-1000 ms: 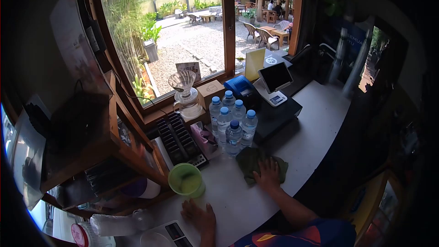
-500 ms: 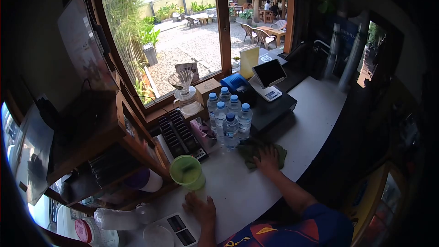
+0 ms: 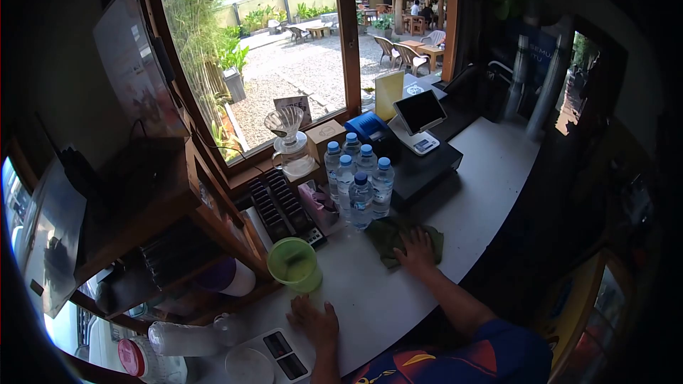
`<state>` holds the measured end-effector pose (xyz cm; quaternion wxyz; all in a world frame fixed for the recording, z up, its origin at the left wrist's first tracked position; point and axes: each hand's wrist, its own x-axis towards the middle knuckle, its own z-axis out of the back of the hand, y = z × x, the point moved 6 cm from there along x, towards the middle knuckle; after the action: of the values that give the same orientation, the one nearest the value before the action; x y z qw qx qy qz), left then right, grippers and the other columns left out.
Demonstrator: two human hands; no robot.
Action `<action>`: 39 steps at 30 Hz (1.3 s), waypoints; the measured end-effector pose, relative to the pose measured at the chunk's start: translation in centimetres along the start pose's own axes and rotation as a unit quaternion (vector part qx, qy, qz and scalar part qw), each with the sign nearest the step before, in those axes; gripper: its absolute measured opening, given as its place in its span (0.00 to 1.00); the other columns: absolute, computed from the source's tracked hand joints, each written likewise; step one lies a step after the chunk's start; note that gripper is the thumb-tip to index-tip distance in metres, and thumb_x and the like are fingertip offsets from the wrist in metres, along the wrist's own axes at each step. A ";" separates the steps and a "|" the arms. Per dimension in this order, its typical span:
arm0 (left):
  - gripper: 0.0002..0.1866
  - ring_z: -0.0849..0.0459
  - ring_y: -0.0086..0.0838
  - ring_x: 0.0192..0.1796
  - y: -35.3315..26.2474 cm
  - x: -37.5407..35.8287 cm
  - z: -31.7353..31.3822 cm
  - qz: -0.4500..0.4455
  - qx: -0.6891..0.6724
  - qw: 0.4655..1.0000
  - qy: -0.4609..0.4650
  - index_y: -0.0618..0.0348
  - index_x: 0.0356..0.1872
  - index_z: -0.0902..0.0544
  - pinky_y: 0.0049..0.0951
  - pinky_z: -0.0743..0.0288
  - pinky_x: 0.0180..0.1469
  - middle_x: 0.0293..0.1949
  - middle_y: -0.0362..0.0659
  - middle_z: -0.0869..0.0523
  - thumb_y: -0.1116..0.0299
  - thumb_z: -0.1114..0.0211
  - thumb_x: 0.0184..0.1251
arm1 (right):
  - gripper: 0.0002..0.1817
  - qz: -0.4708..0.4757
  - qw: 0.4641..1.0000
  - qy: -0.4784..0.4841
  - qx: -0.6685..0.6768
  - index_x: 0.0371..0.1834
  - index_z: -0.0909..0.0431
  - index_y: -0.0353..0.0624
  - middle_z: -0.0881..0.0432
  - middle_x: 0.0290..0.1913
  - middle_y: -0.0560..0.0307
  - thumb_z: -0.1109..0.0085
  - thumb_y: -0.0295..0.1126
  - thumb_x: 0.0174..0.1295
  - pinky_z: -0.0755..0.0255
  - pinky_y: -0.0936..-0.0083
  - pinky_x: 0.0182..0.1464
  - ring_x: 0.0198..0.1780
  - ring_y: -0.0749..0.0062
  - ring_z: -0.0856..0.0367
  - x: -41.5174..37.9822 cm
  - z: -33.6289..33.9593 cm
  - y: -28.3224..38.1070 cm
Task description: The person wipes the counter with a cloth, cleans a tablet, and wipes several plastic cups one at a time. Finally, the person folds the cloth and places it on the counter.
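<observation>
A dark green cloth lies spread on the white counter, just in front of a group of water bottles. On top of it rests my right hand, fingers apart and palm down. My left hand lies on the counter with its fingers spread and nothing in it. Its fingertips are just below a green plastic tub, and a digital scale is to its left.
Behind the bottles are a black cash drawer and a tablet on a stand. A black slotted rack and a glass coffee dripper stand by the window. Wooden shelves rise at the left.
My right hand and the cloth have shifted very slightly on the counter. My left hand has barely moved, and the whole view has shifted a little.
</observation>
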<state>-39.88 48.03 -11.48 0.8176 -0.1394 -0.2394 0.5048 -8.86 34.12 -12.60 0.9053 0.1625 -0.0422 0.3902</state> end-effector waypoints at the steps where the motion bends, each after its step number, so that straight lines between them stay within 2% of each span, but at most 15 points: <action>1: 0.31 0.40 0.48 0.77 -0.1 0.0 0.2 -0.001 -0.005 1.000 -0.005 0.62 0.61 0.28 0.61 0.57 0.79 0.67 0.54 0.32 0.59 0.30 0.59 | 0.37 -0.030 0.998 -0.025 -0.047 0.76 0.34 0.52 0.41 0.78 0.41 0.52 0.61 0.70 0.57 0.45 0.80 0.81 0.44 0.49 0.3 -0.2 -0.7; 4: 0.25 0.39 0.48 0.76 -0.2 0.2 0.5 0.012 -0.013 1.000 0.019 0.61 0.54 0.23 0.61 0.57 0.79 0.66 0.53 0.31 0.58 0.30 0.59 | 0.36 0.148 0.987 0.044 -0.037 0.76 0.33 0.54 0.43 0.80 0.40 0.54 0.62 0.70 0.59 0.43 0.80 0.81 0.43 0.50 -3.3 -1.0 5.4; 7: 0.22 0.40 0.48 0.76 -0.6 0.1 1.0 -0.007 -0.022 1.000 0.010 0.60 0.50 0.21 0.61 0.56 0.79 0.65 0.53 0.31 0.59 0.30 0.59 | 0.37 0.332 0.931 0.150 0.028 0.80 0.41 0.61 0.47 0.82 0.47 0.59 0.64 0.72 0.59 0.44 0.80 0.83 0.48 0.54 -9.6 -0.3 11.9; 9: 0.21 0.40 0.47 0.76 -0.5 0.2 0.8 -0.007 -0.004 1.000 0.004 0.59 0.49 0.20 0.60 0.57 0.79 0.65 0.53 0.31 0.58 0.30 0.59 | 0.37 0.366 0.912 0.171 0.077 0.80 0.41 0.64 0.48 0.83 0.50 0.57 0.64 0.72 0.57 0.47 0.80 0.83 0.50 0.52 -10.8 -0.4 12.3; 12: 0.20 0.40 0.47 0.77 -0.8 0.2 0.9 0.000 -0.018 1.000 0.014 0.58 0.48 0.19 0.60 0.59 0.79 0.66 0.53 0.31 0.58 0.29 0.59 | 0.38 0.243 0.963 0.113 0.023 0.81 0.41 0.62 0.46 0.82 0.49 0.57 0.64 0.71 0.58 0.46 0.80 0.83 0.49 0.53 -7.8 -0.7 9.4; 13: 0.20 0.40 0.47 0.77 -0.8 0.1 1.1 0.003 -0.028 0.999 0.022 0.57 0.47 0.19 0.59 0.59 0.79 0.67 0.54 0.32 0.57 0.29 0.59 | 0.38 0.191 0.976 0.088 0.054 0.81 0.41 0.62 0.46 0.82 0.48 0.57 0.63 0.71 0.60 0.41 0.80 0.83 0.49 0.54 -6.4 -0.5 8.4; 15: 0.20 0.40 0.47 0.76 -0.8 -0.1 1.1 0.000 -0.022 1.000 0.021 0.57 0.48 0.19 0.61 0.59 0.78 0.67 0.52 0.32 0.57 0.29 0.58 | 0.37 0.103 0.991 0.076 -0.047 0.81 0.42 0.62 0.47 0.82 0.46 0.58 0.63 0.71 0.64 0.37 0.79 0.83 0.47 0.55 -5.1 -1.1 7.3; 18: 0.19 0.37 0.44 0.75 0.0 0.3 0.4 -0.004 -0.040 0.999 -0.005 0.55 0.47 0.18 0.62 0.59 0.78 0.65 0.49 0.29 0.57 0.29 0.58 | 0.37 0.194 0.976 0.085 -0.057 0.81 0.42 0.62 0.47 0.82 0.44 0.59 0.64 0.72 0.66 0.33 0.78 0.83 0.45 0.56 -6.7 -1.2 9.8; 21: 0.18 0.35 0.41 0.75 0.5 -0.1 -0.1 -0.004 -0.066 0.998 -0.003 0.52 0.47 0.17 0.62 0.61 0.79 0.61 0.46 0.24 0.57 0.29 0.59 | 0.38 0.246 0.963 0.103 -0.022 0.82 0.44 0.62 0.48 0.82 0.45 0.60 0.64 0.72 0.67 0.34 0.79 0.83 0.45 0.56 -8.6 -1.3 12.0; 25: 0.15 0.33 0.38 0.73 -0.1 -0.1 1.1 0.006 -0.096 0.994 0.055 0.47 0.46 0.16 0.64 0.62 0.78 0.58 0.42 0.20 0.57 0.29 0.59 | 0.39 0.241 0.963 0.110 -0.056 0.83 0.48 0.64 0.49 0.83 0.44 0.62 0.66 0.72 0.67 0.35 0.79 0.84 0.45 0.56 -9.3 -1.7 13.0; 28: 0.13 0.32 0.36 0.72 -0.7 -0.3 1.1 -0.033 -0.072 0.995 0.053 0.47 0.43 0.15 0.65 0.63 0.78 0.57 0.41 0.20 0.58 0.29 0.58 | 0.40 0.273 0.953 0.122 -0.036 0.83 0.47 0.63 0.49 0.83 0.45 0.60 0.67 0.71 0.67 0.35 0.79 0.84 0.45 0.55 -10.3 -1.6 13.7; 31: 0.11 0.32 0.36 0.72 0.4 -0.4 -0.1 -0.053 -0.062 0.997 0.013 0.48 0.40 0.14 0.67 0.62 0.78 0.56 0.41 0.20 0.59 0.29 0.57 | 0.42 0.272 0.953 0.132 -0.005 0.82 0.46 0.62 0.49 0.83 0.45 0.58 0.68 0.69 0.66 0.36 0.79 0.83 0.44 0.55 -9.4 -1.2 11.7; 35: 0.10 0.32 0.36 0.71 -0.2 -0.4 0.5 -0.057 -0.066 0.995 0.039 0.48 0.39 0.13 0.66 0.62 0.78 0.56 0.41 0.21 0.61 0.30 0.57 | 0.42 0.173 0.980 0.067 0.075 0.82 0.46 0.62 0.52 0.83 0.44 0.56 0.67 0.69 0.65 0.39 0.80 0.83 0.42 0.57 -6.7 -0.9 7.6; 39: 0.10 0.31 0.37 0.70 -0.1 -0.3 0.6 -0.045 -0.064 0.996 0.051 0.50 0.39 0.12 0.65 0.62 0.79 0.57 0.42 0.22 0.62 0.32 0.57 | 0.40 0.280 0.954 0.106 -0.022 0.81 0.43 0.62 0.53 0.83 0.45 0.55 0.66 0.70 0.66 0.37 0.80 0.83 0.41 0.57 -9.9 -1.0 10.1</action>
<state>-40.20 47.67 -11.00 0.8399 -0.2061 -0.2349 0.4437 -23.09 34.09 -12.95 0.7623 0.0816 0.0016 0.6421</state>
